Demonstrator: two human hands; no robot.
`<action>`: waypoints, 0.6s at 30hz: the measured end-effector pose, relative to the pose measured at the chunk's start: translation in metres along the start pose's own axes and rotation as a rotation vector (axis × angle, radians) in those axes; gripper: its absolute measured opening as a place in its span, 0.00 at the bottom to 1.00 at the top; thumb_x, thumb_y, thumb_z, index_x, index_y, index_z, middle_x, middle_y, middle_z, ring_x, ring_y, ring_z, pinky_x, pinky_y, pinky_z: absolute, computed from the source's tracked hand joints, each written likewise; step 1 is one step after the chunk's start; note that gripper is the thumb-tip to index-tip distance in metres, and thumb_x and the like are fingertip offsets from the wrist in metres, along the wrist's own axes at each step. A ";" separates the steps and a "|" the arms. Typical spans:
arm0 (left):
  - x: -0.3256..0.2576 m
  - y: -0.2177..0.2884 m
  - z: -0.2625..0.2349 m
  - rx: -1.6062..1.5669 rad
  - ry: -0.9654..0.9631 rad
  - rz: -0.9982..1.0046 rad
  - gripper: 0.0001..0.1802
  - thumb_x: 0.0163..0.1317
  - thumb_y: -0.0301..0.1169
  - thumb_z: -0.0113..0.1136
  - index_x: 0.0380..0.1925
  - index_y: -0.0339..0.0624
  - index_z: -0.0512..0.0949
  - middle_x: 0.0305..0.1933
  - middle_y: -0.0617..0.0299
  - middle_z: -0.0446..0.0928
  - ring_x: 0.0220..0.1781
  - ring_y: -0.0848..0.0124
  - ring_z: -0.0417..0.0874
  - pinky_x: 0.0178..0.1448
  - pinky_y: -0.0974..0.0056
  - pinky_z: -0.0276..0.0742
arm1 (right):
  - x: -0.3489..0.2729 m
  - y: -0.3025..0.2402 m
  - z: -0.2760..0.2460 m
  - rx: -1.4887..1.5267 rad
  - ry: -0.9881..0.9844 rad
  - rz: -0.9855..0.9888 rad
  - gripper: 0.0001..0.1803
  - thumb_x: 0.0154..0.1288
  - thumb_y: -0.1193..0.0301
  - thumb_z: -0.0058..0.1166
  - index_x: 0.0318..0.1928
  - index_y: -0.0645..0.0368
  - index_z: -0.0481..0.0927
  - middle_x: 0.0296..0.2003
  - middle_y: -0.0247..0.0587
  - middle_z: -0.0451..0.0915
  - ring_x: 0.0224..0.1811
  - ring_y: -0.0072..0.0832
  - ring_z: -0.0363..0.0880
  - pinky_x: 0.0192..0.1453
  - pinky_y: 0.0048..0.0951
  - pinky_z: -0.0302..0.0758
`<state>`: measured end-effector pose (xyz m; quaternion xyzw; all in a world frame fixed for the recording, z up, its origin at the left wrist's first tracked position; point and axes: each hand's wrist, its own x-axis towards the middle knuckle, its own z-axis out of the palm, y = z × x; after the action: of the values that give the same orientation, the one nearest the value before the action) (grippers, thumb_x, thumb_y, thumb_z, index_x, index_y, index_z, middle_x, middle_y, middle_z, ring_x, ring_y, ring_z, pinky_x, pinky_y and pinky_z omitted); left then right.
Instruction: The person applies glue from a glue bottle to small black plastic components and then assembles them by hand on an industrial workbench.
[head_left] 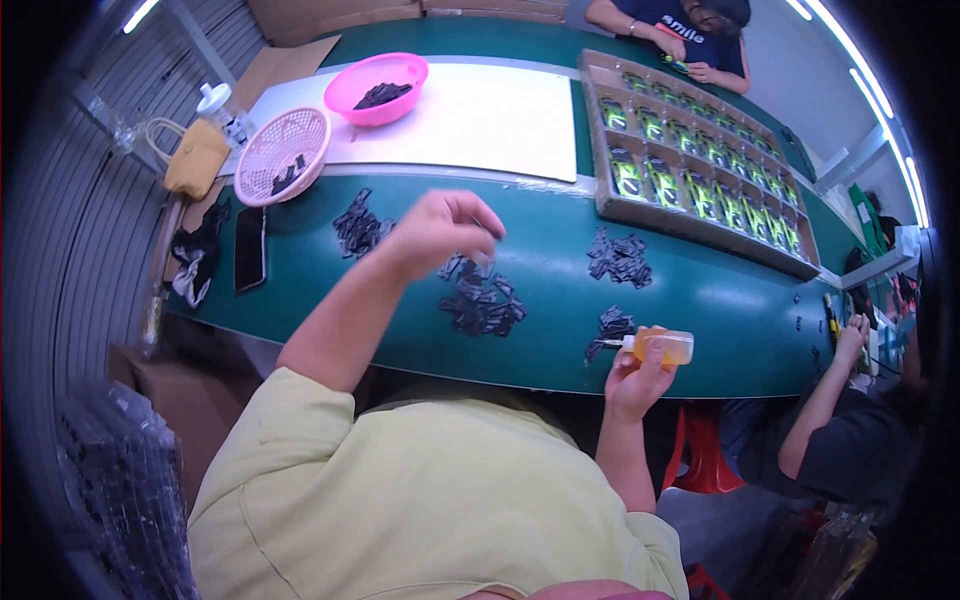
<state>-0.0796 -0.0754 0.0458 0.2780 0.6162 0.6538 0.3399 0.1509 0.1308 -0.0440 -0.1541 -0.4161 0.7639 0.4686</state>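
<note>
My left hand [448, 232] is raised over the green table, its fingers curled together in a pinch. Something small and dark may be at its fingertips, too small to make out. Just below it on the table is a loose pile of small black plastic pieces [484, 303]. My right hand [638, 385] is closed round a small clear squeeze bottle [664, 347] with amber liquid and a thin pale nozzle. The bottle lies tilted on its side, nozzle pointing left over a smaller pile of black pieces [615, 322]. Farther back is another black pile [619, 257].
One more black pile [355, 226] lies left, near a dark phone [250, 250]. A pale pink basket [262, 160] and a bright pink bowl [345, 92] hold black pieces. A compartmented cardboard tray [690, 218] carries green-and-black packs. Co-workers sit across and at right.
</note>
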 end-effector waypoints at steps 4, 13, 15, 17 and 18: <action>0.001 -0.026 0.069 -0.193 -0.152 -0.046 0.06 0.54 0.21 0.62 0.32 0.34 0.78 0.28 0.62 0.77 0.29 0.74 0.80 0.35 0.71 0.77 | -0.003 -0.003 0.000 0.021 0.004 0.011 0.14 0.65 0.65 0.56 0.45 0.58 0.71 0.32 0.37 0.76 0.17 0.17 0.68 0.18 0.14 0.66; 0.013 -0.073 0.115 -0.187 -0.224 -0.297 0.18 0.53 0.16 0.62 0.43 0.31 0.70 0.30 0.58 0.75 0.30 0.70 0.82 0.35 0.69 0.81 | 0.004 -0.001 -0.001 0.066 0.008 0.019 0.15 0.65 0.66 0.54 0.48 0.59 0.70 0.37 0.41 0.76 0.20 0.17 0.67 0.20 0.15 0.66; 0.012 -0.074 0.114 -0.078 -0.213 -0.346 0.14 0.55 0.18 0.61 0.41 0.30 0.71 0.30 0.58 0.76 0.30 0.70 0.83 0.35 0.69 0.82 | 0.005 -0.002 0.008 0.040 0.002 0.006 0.15 0.65 0.68 0.55 0.47 0.60 0.70 0.35 0.42 0.76 0.19 0.18 0.68 0.21 0.17 0.68; 0.013 -0.073 0.115 -0.033 -0.220 -0.322 0.13 0.56 0.18 0.61 0.41 0.30 0.72 0.31 0.57 0.77 0.31 0.70 0.83 0.35 0.69 0.82 | 0.006 0.001 0.006 -0.020 -0.042 -0.034 0.14 0.64 0.70 0.56 0.46 0.61 0.70 0.33 0.41 0.77 0.20 0.19 0.70 0.21 0.18 0.68; 0.014 -0.074 0.116 -0.046 -0.233 -0.319 0.13 0.56 0.18 0.61 0.41 0.30 0.72 0.31 0.57 0.77 0.31 0.70 0.83 0.35 0.69 0.82 | 0.003 0.002 0.007 -0.029 -0.017 -0.026 0.14 0.64 0.70 0.56 0.46 0.61 0.70 0.33 0.41 0.77 0.20 0.19 0.70 0.21 0.18 0.68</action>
<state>0.0102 0.0078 -0.0185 0.2428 0.5937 0.5692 0.5144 0.1441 0.1299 -0.0407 -0.1491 -0.4328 0.7531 0.4726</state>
